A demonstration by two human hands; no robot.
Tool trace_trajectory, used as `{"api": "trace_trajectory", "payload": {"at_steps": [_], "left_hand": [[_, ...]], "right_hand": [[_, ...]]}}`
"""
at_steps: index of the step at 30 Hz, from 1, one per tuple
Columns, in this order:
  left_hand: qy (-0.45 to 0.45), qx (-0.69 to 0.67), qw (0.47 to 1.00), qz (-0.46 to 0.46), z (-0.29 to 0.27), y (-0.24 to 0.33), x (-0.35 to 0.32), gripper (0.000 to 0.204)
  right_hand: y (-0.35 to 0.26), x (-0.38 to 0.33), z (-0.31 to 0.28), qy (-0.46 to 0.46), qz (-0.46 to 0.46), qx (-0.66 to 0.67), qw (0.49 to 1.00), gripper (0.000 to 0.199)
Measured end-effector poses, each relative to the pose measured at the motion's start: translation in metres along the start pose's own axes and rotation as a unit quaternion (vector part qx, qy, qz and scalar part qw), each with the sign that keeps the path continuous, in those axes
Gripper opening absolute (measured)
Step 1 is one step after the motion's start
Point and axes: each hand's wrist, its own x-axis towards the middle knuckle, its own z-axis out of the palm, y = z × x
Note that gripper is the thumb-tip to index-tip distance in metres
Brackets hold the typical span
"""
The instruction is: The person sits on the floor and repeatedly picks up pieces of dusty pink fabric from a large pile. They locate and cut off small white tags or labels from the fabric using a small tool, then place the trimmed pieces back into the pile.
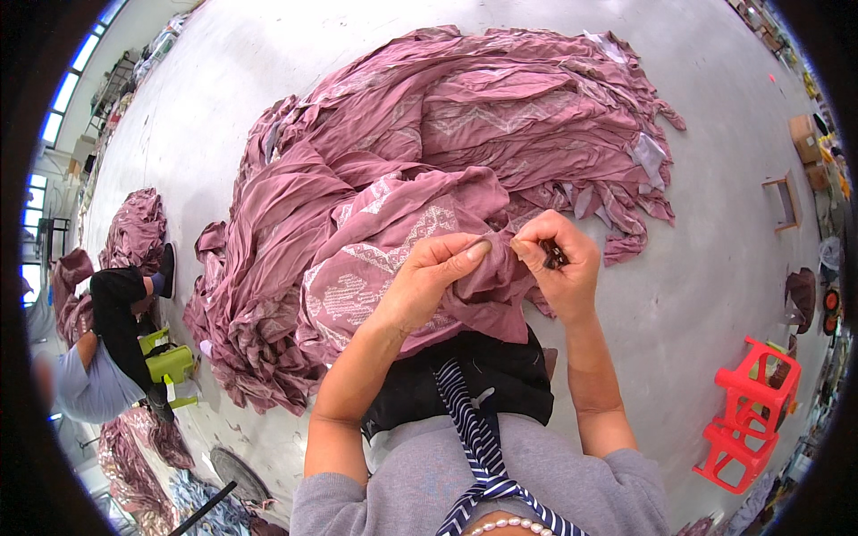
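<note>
Across my lap and the floor in front spreads a large heap of dusty-pink fabric with white printed patterns. My left hand is closed on a gathered part of the pink fabric over my lap, thumb pressed against the fingers. Close beside it, my right hand is closed too, its thumb and fingertip pinched at the fabric's edge. A small dark object is tucked in the right palm; the fingers hide most of it, so its kind does not show.
Red plastic stools stand at the right, with a small wooden frame farther off. At the left a person sits near a green stool, with more pink fabric around. A dark round object lies at lower left.
</note>
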Motion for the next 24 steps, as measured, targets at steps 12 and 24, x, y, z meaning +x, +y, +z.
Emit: {"api": "trace_trajectory", "payload": {"at_steps": [12,24], "left_hand": [[0.034,0.025,0.999,-0.012,-0.002,0.005,0.0,0.021],[0.012,0.15,0.989,-0.013,0.01,0.014,-0.003,0.025]], "right_hand": [[-0.002,-0.019,-0.023,0.029,0.011,-0.117,0.993,0.029],[-0.006,-0.009,-0.016,-0.023,-0.054,-0.211,0.976,0.027]]}}
